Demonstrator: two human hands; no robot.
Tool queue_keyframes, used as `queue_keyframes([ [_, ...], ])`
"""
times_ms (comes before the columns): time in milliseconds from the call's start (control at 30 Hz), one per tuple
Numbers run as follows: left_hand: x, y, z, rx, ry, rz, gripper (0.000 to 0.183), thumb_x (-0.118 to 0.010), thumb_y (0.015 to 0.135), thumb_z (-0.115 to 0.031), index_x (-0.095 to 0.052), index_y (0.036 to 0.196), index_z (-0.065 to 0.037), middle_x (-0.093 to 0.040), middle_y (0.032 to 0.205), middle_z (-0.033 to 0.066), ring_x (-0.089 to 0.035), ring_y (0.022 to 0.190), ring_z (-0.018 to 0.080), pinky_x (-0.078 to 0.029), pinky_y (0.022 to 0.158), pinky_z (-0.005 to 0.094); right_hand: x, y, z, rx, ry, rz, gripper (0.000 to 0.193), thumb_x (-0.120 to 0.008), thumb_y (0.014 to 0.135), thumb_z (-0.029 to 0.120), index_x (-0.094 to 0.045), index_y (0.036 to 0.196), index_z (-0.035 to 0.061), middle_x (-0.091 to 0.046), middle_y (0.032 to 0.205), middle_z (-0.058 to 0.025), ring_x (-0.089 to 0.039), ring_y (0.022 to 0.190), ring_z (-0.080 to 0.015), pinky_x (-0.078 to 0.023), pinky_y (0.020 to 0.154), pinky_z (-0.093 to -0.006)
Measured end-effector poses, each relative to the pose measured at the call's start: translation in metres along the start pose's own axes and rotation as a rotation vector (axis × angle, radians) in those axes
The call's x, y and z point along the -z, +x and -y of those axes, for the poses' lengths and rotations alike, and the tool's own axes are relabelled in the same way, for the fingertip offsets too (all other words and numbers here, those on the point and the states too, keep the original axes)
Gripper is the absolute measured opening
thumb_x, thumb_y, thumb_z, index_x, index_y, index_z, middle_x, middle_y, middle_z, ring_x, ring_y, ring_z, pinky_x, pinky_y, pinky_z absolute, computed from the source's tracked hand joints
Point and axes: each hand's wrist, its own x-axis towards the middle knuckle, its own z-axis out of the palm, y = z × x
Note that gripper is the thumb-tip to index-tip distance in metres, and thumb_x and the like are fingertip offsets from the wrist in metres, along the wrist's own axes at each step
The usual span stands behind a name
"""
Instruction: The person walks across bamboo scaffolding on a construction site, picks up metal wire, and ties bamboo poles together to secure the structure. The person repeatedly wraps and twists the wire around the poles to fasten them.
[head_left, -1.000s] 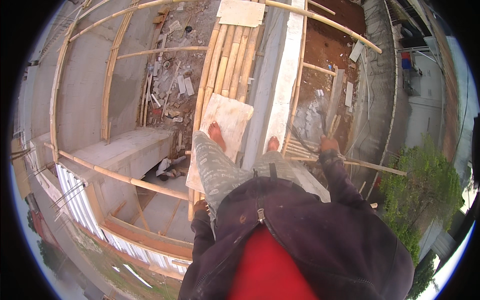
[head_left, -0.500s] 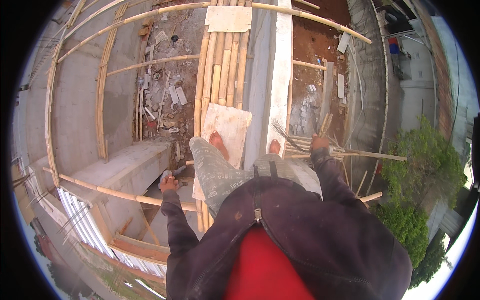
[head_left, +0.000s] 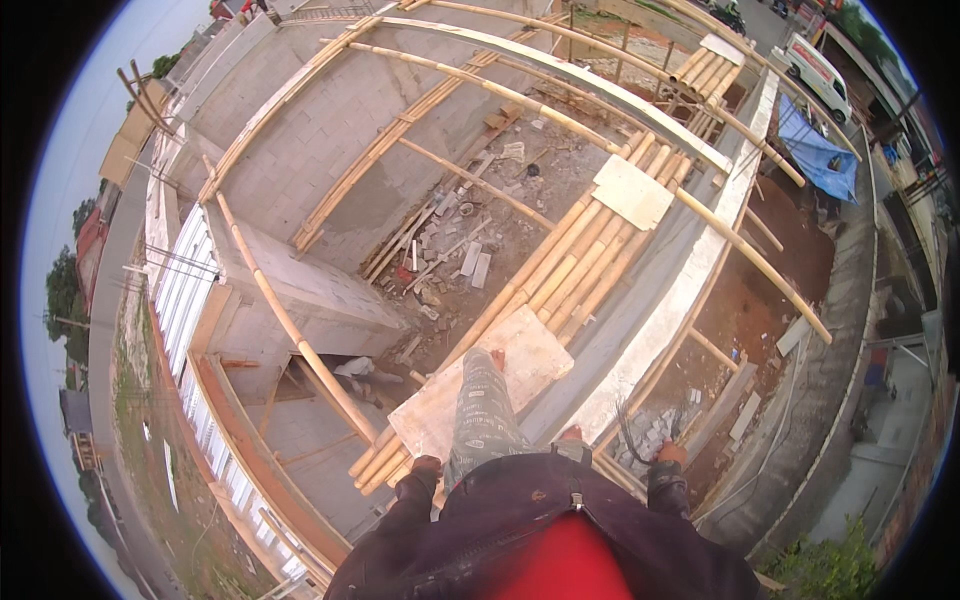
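The left hand [head_left: 427, 465] has come back in beside the pale rectangular board [head_left: 540, 355]; whether its fingers grip anything, I can't tell. The right hand [head_left: 672, 455] clasps the thin, dark wire bundle [head_left: 630, 438] beyond the whitish concrete ledge [head_left: 655, 322], apparently managing it alone.

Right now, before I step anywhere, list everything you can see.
Bamboo poles: many, tan, across the scene.
Flat boards: at least three, pale, on bamboo, centre and upper right.
Wall top: one, whitish, right of centre.
Block walls: several, grey, left and upper left.
Corrugated sheets: several, white, left.
Rubble: many pieces, grey and white, centre.
Tarpaulin: one, blue, upper right.
Van: one, white, upper right.
Leafy branches: uncounted, green, lower right.
Likely person: one, pale clothing, left of centre.
Wire bundle: one, dark, lower right.
Left hand: one, dark sleeve, beside the near board.
Right hand: one, dark sleeve, at the wire bundle.
Bare feet: two, near board and wall top.
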Motion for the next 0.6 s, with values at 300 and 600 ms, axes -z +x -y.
queue_keyframes([
  [300,-0.018,-0.003,-0.025,-0.022,-0.013,-0.407,0.034,-0.067,0.079,-0.023,-0.065,0.108,-0.008,-0.069,0.091,0.0093,-0.066,0.085,0.0258,-0.053,0.076,0.0368,-0.009,0.209,-0.091,0.712,-0.608,0.337,0.018,-0.056,0.086,0.02,-0.052,0.081,0.0028,-0.053,0.067,-0.01,-0.048,0.05,-0.0224,-0.037,0.043,-0.0383],
  [600,0.002,-0.013,-0.069,0.361,-1.539,-0.451,0.023,-0.058,0.083,-0.019,-0.064,0.097,-0.002,-0.066,0.081,0.0113,-0.066,0.064,0.0198,-0.053,0.058,0.0335,-0.011,0.081,0.025,0.12,-0.502,0.234,0.047,-0.059,0.085,0.032,-0.053,0.112,-0.005,-0.058,0.112,-0.0182,-0.059,0.1,-0.0263,-0.046,0.086,-0.0426],
])
